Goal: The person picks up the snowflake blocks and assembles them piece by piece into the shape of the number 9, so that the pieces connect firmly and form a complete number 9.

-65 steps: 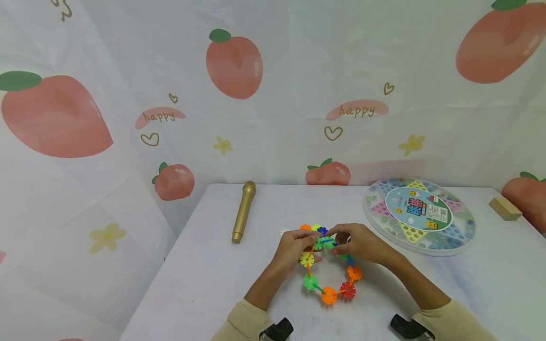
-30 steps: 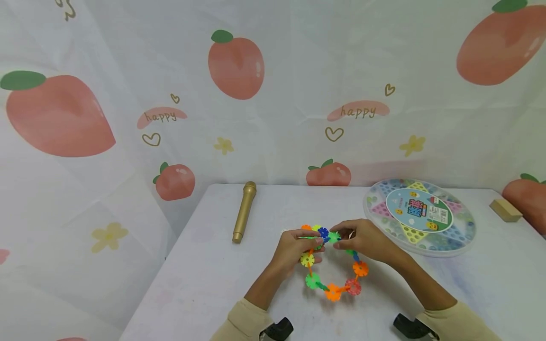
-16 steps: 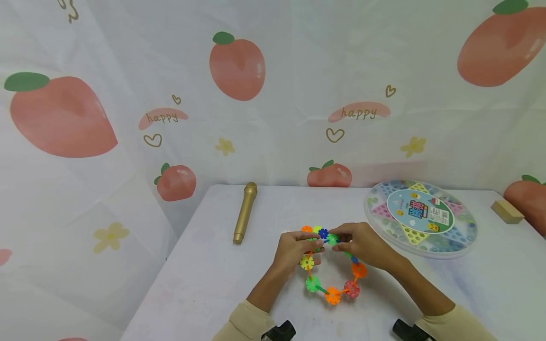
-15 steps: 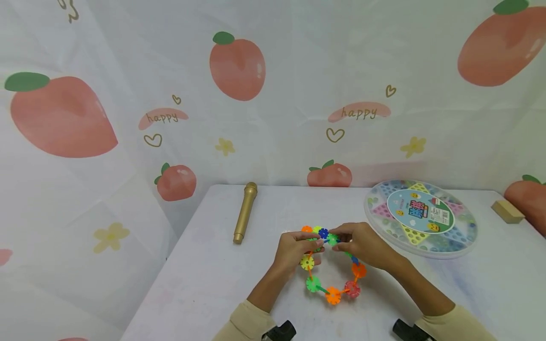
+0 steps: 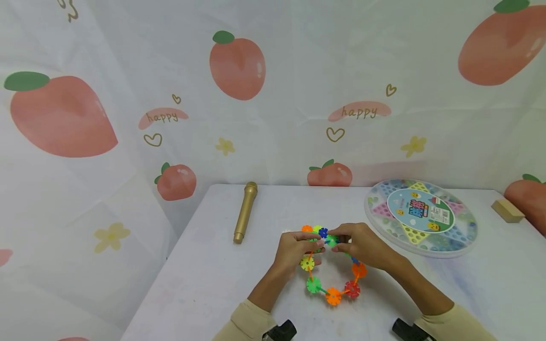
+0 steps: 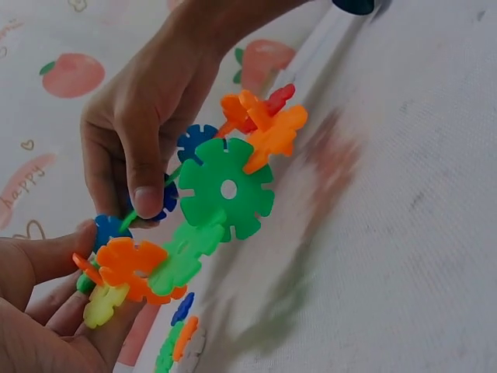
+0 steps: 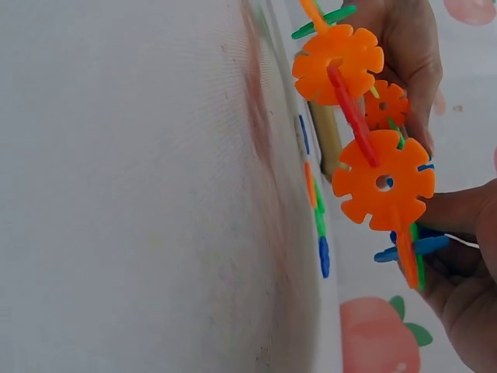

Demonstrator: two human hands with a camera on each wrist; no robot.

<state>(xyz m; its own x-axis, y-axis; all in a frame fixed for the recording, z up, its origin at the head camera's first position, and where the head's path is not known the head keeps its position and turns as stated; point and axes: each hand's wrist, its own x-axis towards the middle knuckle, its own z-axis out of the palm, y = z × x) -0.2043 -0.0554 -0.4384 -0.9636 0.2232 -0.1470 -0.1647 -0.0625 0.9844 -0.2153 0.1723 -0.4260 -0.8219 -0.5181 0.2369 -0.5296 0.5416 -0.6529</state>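
Observation:
Both hands hold a ring-shaped chain of notched plastic snowflake discs (image 5: 333,296), slotted together in orange, red, green, yellow and blue. At its upper left, the left hand (image 5: 290,251) pinches the chain between thumb and fingers. Opposite it, the right hand (image 5: 362,244) pinches a green and blue part. In the left wrist view, a blue disc (image 6: 111,231) sits at the left thumb and a dark blue disc is under the right thumb. A thin green disc, seen edge-on, spans between the two hands. Fingers partly hide whether these pieces are joined. The chain hangs above the table.
Several loose discs (image 5: 306,228) lie on the white table behind the hands. A gold microphone-shaped stick (image 5: 245,213) lies at the back left. A round Chinese-checkers-style board (image 5: 420,218) is at the back right, with a wooden block (image 5: 507,210) beyond it.
The right hand drew slightly right and up by one second ago, widening the ring, then lowered a little. Over the last half second both hands have stayed nearly still.

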